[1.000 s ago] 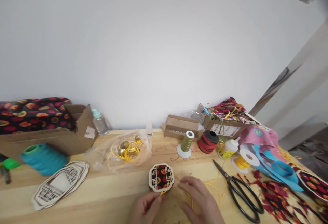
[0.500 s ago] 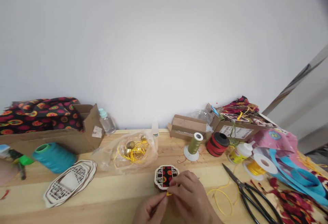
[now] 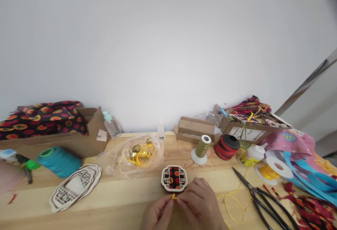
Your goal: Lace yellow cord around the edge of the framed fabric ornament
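Observation:
At the bottom middle, my left hand (image 3: 159,213) and my right hand (image 3: 198,203) meet, each pinching a short yellow cord (image 3: 174,196) between thumb and fingers. Just beyond the fingertips lies a wooden lattice ornament (image 3: 174,178) with patterned black and red fabric in its middle. The cord is at the ornament's near edge; whether it is fixed there I cannot tell. More yellow cord (image 3: 231,207) loops on the table right of my right hand, beside black-handled scissors (image 3: 252,188) with their blades closed.
Left are stacked wooden lattice pieces (image 3: 76,188), a teal thread cone (image 3: 59,161) and a cardboard box (image 3: 93,132) of fabric. A plastic bag (image 3: 113,158) holds bells on yellow cord. Right stand an olive thread spool (image 3: 203,147), a red and black roll (image 3: 226,147), a glue bottle (image 3: 251,155) and a yellow cord spool (image 3: 267,174).
My right hand's fingers have drawn back from the ornament, showing its whole face. The yellow cord between my fingertips shows more clearly. The view has shifted slightly.

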Action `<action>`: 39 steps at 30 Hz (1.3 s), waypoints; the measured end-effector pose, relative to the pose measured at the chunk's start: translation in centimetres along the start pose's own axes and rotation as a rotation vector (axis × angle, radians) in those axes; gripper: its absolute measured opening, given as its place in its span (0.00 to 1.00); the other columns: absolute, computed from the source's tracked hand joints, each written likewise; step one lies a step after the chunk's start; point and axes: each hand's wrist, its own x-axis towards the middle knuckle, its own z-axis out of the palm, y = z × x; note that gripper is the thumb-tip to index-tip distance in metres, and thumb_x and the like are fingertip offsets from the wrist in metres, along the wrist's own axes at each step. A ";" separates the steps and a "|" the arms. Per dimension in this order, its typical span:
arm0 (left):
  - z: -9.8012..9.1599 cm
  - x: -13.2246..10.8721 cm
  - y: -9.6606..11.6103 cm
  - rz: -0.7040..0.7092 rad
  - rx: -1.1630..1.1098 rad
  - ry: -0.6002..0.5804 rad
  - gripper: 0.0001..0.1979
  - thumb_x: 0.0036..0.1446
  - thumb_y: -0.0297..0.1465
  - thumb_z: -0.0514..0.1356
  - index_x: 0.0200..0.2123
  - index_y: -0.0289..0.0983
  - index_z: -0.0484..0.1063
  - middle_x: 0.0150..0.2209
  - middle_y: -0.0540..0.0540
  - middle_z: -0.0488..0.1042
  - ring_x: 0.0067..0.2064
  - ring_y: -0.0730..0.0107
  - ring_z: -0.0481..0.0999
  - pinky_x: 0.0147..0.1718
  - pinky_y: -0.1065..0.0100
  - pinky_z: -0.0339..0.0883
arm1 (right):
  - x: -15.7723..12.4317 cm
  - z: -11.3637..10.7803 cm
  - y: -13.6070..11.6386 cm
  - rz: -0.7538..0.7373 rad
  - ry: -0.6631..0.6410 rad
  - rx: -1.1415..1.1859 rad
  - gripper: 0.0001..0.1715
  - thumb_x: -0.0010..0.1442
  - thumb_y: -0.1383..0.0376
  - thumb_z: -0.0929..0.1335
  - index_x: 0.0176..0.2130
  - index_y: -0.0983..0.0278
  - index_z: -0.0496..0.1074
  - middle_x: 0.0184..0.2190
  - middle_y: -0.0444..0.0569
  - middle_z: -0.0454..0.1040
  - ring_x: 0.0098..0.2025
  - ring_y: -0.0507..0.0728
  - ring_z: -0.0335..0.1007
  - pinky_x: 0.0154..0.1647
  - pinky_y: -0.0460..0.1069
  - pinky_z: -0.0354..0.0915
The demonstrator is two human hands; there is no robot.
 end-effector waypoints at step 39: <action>-0.3 0.1 0.3 0.070 0.164 -0.075 0.15 0.52 0.33 0.51 0.42 0.37 0.70 0.41 0.46 0.74 0.43 0.62 0.70 0.44 0.66 0.61 | -1.4 2.2 0.4 0.187 -0.076 0.040 0.09 0.54 0.68 0.61 0.32 0.63 0.70 0.20 0.45 0.71 0.21 0.49 0.64 0.22 0.41 0.57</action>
